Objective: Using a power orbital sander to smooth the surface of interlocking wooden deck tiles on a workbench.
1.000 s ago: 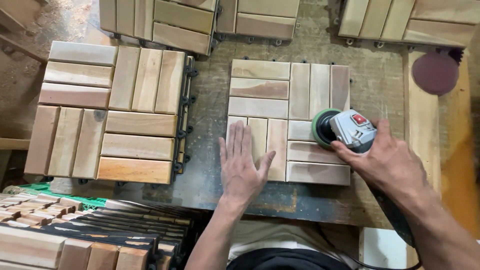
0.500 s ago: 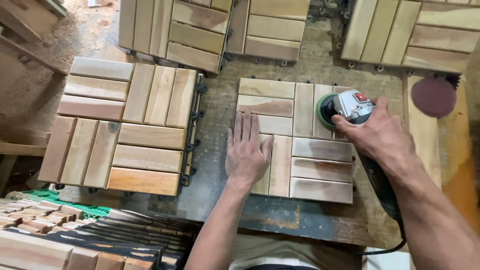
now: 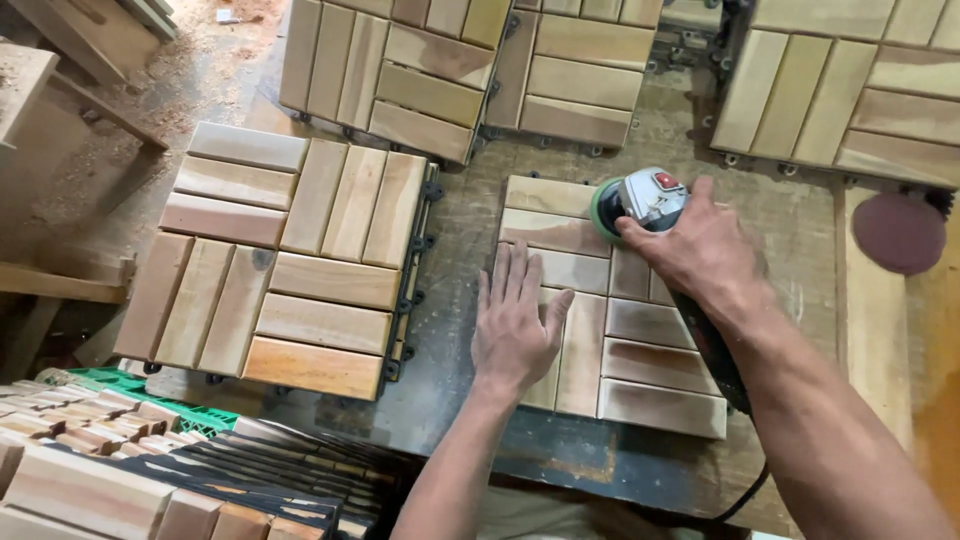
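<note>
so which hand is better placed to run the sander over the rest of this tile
Right. The right hand already has its grip on the sander at the tile's far edge. The left hand lies flat on the slats, likely steadying the tile.

wooden slat tile [image 3: 640, 340] | lay flat on bench, pale and brown slats | grey orbital sander [image 3: 640, 205] | sat on tile's far edge
</note>
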